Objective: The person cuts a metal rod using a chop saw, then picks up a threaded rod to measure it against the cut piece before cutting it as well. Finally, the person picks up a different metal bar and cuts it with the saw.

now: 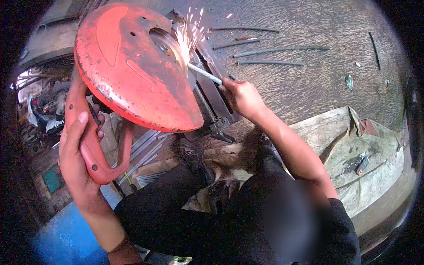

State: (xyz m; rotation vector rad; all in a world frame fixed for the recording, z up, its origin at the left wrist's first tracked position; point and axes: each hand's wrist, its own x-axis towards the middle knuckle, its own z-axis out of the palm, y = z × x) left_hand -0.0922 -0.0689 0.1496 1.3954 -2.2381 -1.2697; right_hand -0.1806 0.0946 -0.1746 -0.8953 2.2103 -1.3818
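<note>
1. Red guard (132,75) nearest, above the disc (161,43); has the handle (92,157) wrapped in the left hand (74,150), grip closed.
2. Holds the rod (204,73) in closed fingers of the right hand (247,99), tip at the disc amid sparks (187,39). Cannot tell whether clamped too.
3. Could lose the rod to a snag or twist, through weak support.
4. Could cut bare fingers by slipping toward the disc.
5. Risks burns from deflected sparks or hot metal.
6. Risks cracking the disc through sideways pressure.
</note>
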